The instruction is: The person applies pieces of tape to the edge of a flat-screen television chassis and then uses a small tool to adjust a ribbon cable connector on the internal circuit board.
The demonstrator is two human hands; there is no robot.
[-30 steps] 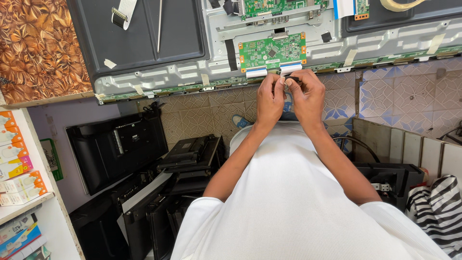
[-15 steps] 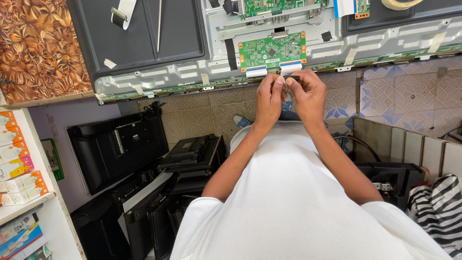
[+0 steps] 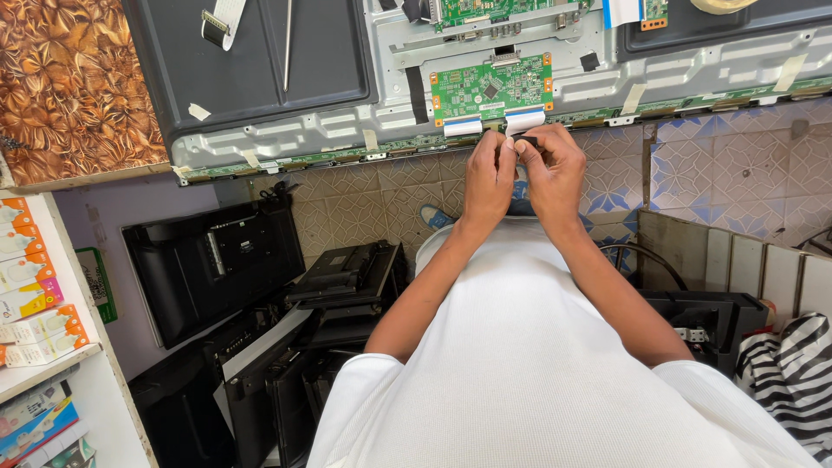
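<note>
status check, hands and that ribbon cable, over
Left hand and right hand pinching white ribbon cable below green circuit board. Nothing blocking.

I see small white, orange and pink boxes [image 3: 30,295] stacked on the left shelf, blue ones [image 3: 35,425] below, a green packet [image 3: 97,282] beside them, and dark screens [image 3: 217,273] leaning below.

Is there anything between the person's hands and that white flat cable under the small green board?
Nothing visible does. The left hand and right hand meet just below the green circuit board, fingers right at the right-hand white flat cable. Whether they grip it cannot be told.
</note>
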